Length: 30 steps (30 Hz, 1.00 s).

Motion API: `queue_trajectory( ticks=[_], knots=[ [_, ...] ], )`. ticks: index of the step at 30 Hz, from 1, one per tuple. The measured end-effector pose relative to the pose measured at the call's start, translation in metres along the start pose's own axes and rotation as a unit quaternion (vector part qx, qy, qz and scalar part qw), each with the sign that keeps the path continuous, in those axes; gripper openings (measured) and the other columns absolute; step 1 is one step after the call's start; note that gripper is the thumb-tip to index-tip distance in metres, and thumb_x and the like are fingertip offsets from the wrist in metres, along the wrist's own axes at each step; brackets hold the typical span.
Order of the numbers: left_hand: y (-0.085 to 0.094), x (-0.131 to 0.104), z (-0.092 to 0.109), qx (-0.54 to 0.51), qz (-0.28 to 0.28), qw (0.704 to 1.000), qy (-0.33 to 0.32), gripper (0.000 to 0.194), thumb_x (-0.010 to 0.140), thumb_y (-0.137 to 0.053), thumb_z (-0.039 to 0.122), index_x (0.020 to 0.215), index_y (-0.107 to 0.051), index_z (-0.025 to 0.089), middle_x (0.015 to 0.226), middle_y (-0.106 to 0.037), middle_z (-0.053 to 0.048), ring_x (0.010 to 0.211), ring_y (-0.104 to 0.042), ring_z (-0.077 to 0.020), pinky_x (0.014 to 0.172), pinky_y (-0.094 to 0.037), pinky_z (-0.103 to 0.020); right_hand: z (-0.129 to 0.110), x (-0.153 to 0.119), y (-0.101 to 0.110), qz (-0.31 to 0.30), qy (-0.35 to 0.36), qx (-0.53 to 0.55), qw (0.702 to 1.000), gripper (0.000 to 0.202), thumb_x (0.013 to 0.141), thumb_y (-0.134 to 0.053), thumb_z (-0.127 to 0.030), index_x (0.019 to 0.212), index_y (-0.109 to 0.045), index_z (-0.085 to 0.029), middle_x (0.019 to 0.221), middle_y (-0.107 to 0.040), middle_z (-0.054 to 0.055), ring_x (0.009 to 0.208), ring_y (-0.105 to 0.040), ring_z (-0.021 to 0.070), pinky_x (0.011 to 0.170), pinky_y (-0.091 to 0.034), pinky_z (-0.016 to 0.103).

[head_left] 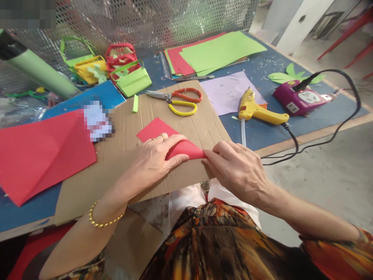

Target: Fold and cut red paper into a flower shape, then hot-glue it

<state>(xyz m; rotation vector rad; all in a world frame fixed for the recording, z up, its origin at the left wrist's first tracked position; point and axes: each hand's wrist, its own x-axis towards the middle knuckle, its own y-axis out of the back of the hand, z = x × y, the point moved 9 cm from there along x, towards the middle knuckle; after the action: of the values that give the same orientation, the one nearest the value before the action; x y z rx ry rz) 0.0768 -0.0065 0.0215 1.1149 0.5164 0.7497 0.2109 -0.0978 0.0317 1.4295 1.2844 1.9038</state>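
Observation:
A folded piece of red paper (188, 149) lies over the brown cardboard (125, 132), narrowing to a point on its right. My left hand (157, 155) grips its middle, thumb on the near edge and fingers on top. The pointed right end is pinched between the thumb and fingertips of my right hand (237, 167). Just beyond the paper rest scissors (175, 97) with one red and one yellow handle loop. A small green strip (135, 104) is left of the scissors.
Larger red paper (43, 151) and a phone (97, 121) are at left. Small paper bags (121, 62) stand behind, near stacked coloured sheets (224, 50). A yellow glue gun (253, 107) and purple power strip (301, 97) with a looping black cable are at right.

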Motion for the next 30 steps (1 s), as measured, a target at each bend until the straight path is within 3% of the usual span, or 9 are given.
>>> queue_trajectory(
  ticks=[6,10,13,17,23,28,30],
  knots=[
    [0.0,0.003,-0.007,0.006,0.026,0.999,0.04,0.051,0.097,-0.069,0.047,0.142,-0.06,0.024,0.101,-0.069,-0.004,0.095,-0.068,-0.0242,0.093,-0.052,-0.039,-0.008,-0.006,0.004,0.019,0.004,-0.027,0.999,0.023,0.109,-0.054,-0.023,0.097,-0.073,-0.017,0.082,-0.066,0.006,0.076,-0.052,0.0206,0.069,-0.038,0.036],
    [0.0,0.002,-0.005,-0.003,0.033,0.999,0.028,0.056,0.095,-0.072,0.037,0.148,-0.056,0.028,0.096,-0.068,-0.001,0.089,-0.066,-0.0209,0.092,-0.051,-0.036,-0.007,-0.009,0.004,0.017,-0.001,-0.04,0.999,0.022,0.109,-0.054,-0.023,0.1,-0.074,-0.018,0.083,-0.068,0.006,0.076,-0.052,0.0207,0.068,-0.038,0.037],
    [0.002,0.0,-0.002,-0.01,0.042,0.999,0.02,0.047,0.095,-0.073,0.033,0.14,-0.062,0.03,0.096,-0.066,0.0,0.086,-0.064,-0.0192,0.087,-0.05,-0.034,-0.007,-0.008,0.006,0.02,0.003,-0.04,0.999,0.022,0.108,-0.055,-0.023,0.102,-0.075,-0.016,0.084,-0.069,0.006,0.077,-0.053,0.0212,0.068,-0.039,0.036],
    [0.003,-0.003,0.001,-0.007,0.044,0.999,-0.002,0.023,0.1,-0.069,0.033,0.122,-0.07,0.029,0.097,-0.065,0.0,0.087,-0.063,-0.019,0.085,-0.048,-0.033,-0.01,-0.006,0.009,0.024,0.011,-0.043,0.999,0.02,0.107,-0.057,-0.021,0.103,-0.075,-0.014,0.084,-0.07,0.007,0.078,-0.053,0.0225,0.068,-0.04,0.036],
    [0.001,-0.005,0.003,0.018,0.05,0.998,-0.036,0.027,0.103,-0.064,0.034,0.129,-0.074,0.033,0.096,-0.061,-0.001,0.089,-0.063,-0.0194,0.088,-0.049,-0.034,-0.011,-0.006,0.008,0.015,0.014,-0.048,0.999,0.023,0.109,-0.054,-0.022,0.101,-0.074,-0.014,0.083,-0.069,0.007,0.078,-0.053,0.0227,0.069,-0.04,0.035],
    [-0.001,-0.006,0.003,0.027,0.048,0.997,-0.046,0.027,0.104,-0.063,0.035,0.129,-0.074,0.034,0.097,-0.06,-0.001,0.09,-0.063,-0.0196,0.086,-0.047,-0.033,-0.006,-0.01,0.009,0.02,-0.008,-0.028,0.999,0.031,0.111,-0.051,-0.027,0.129,-0.069,-0.01,0.09,-0.07,0.008,0.08,-0.054,0.0226,0.07,-0.041,0.035],
    [-0.001,-0.006,0.002,0.028,0.051,0.997,-0.049,0.027,0.105,-0.062,0.036,0.13,-0.073,0.034,0.097,-0.059,-0.001,0.089,-0.062,-0.0192,0.085,-0.047,-0.033,-0.005,-0.011,0.006,0.002,-0.01,-0.004,1.0,0.032,0.112,-0.049,-0.031,0.13,-0.068,-0.013,0.091,-0.069,0.007,0.08,-0.054,0.0223,0.067,-0.04,0.035]
  ],
)
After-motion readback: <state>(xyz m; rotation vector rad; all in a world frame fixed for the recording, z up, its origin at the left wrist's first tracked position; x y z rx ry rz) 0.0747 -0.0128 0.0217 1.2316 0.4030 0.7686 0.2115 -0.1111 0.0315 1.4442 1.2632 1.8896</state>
